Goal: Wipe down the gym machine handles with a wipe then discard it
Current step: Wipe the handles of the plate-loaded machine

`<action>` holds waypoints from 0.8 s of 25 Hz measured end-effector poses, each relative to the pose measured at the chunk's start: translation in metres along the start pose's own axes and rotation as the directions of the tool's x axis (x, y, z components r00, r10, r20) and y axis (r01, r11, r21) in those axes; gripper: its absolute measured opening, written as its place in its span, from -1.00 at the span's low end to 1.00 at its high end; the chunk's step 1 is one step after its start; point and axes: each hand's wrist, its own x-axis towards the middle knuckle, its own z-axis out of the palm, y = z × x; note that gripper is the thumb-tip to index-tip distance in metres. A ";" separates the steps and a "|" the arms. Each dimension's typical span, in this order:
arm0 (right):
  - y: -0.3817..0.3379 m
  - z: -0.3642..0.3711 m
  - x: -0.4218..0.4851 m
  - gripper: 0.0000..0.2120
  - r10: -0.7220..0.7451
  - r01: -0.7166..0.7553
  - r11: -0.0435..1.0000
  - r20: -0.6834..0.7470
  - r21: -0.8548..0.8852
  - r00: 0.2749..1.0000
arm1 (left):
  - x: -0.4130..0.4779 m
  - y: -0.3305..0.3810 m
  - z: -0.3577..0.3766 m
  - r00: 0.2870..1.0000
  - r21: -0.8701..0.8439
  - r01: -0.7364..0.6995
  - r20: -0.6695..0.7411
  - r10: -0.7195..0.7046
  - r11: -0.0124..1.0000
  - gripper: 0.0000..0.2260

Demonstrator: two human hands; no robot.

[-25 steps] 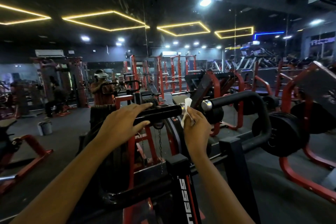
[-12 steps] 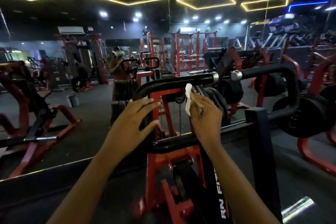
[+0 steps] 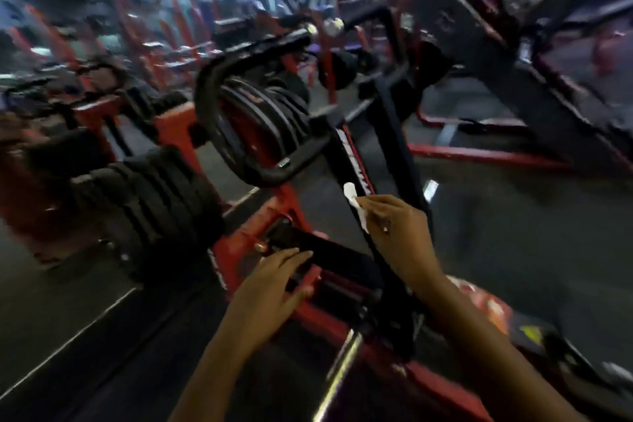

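Observation:
The view is blurred and tilted. My right hand (image 3: 397,233) grips a white wipe (image 3: 356,205), held in front of the machine's black upright post (image 3: 387,134). My left hand (image 3: 274,288) hovers with straight fingers over a black pad (image 3: 329,250) low on the red frame, holding nothing. The black looped handle (image 3: 219,79) curves above both hands, well clear of them. A second handle end with a chrome cap (image 3: 334,26) sits farther back.
A stack of black weight plates (image 3: 154,202) stands to the left on the red frame (image 3: 274,216). Another red-and-black machine (image 3: 513,96) fills the right side. A chrome bar (image 3: 342,367) runs down at the bottom centre. Dark floor lies left and right.
Both hands have dropped away from the handle, which now sits above them. My head has tilted down and rolled, blurring the scene. The wipe stays in my right hand.

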 end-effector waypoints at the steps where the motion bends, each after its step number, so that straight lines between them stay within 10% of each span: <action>1: -0.001 -0.010 -0.024 -0.79 0.057 -0.058 0.996 -0.009 -0.068 0.998 | -0.005 0.000 0.018 0.997 -0.032 -0.013 0.069 0.015 0.999 -0.31; 8: -0.013 -0.128 -0.160 -0.74 0.357 -0.370 0.799 -0.121 -0.474 0.926 | -0.016 0.119 0.117 0.937 -0.221 -0.224 0.218 0.273 0.949 -0.50; 20: -0.076 -0.455 -0.404 -0.77 0.387 -0.648 0.455 -0.520 -0.610 0.761 | -0.129 0.497 0.191 0.628 -0.341 -0.576 0.398 0.669 0.743 -0.53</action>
